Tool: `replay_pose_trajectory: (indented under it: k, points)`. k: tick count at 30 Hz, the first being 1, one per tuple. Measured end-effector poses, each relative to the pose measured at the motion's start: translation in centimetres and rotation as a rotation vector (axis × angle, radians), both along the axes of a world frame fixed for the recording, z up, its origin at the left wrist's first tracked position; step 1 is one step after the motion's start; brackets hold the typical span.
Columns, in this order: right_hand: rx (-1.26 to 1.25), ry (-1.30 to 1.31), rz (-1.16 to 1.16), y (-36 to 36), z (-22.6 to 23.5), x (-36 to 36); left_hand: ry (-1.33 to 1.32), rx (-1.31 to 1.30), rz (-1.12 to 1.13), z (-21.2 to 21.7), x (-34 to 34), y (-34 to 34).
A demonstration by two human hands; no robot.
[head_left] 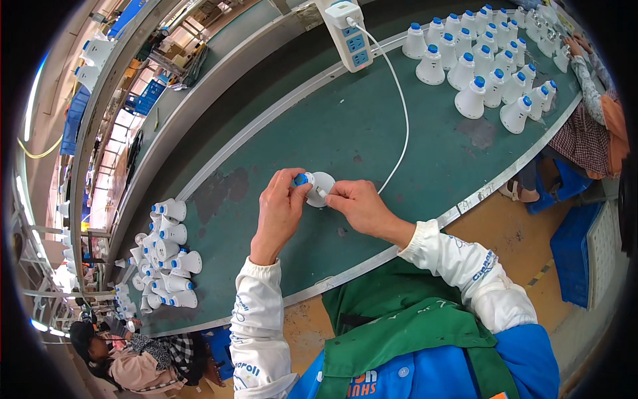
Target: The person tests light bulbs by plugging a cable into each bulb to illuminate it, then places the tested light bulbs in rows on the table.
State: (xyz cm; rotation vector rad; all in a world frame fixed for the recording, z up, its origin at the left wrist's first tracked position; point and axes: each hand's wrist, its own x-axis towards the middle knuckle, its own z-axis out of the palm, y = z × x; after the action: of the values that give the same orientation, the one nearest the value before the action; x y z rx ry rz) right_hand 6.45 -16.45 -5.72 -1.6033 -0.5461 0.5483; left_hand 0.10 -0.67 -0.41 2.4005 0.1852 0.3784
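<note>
My left hand (279, 206) is closed around the blue-tipped top of a white cone-shaped housing (324, 181), low over the green work surface. On its right side, my right hand (364, 206) pinches the small end connector of a white cable (404, 113) against the housing. Whether the connector is seated in it I cannot tell. From that hand the cable curves up to a white adapter (342, 12) on a power strip (352, 43) at the far edge.
Several blue-topped white housings (470, 100) stand upright at the far right. More lie on their sides in a pile (166, 256) at the left. One co-worker (598, 100) is at the right end, another (146, 359) at lower left. A blue crate (575, 253) sits on the floor.
</note>
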Motion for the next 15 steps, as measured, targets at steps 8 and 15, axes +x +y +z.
replay_pose_trajectory:
  k: [8,15]
  points:
    - [-0.081,-0.011,0.086,-0.3,1.4,1.6,0.007,0.0,-0.005,-0.1,0.0,0.2]
    - [-0.131,0.05,0.094,-0.1,1.6,1.8,0.016,0.011,-0.013,-0.1,0.0,0.3]
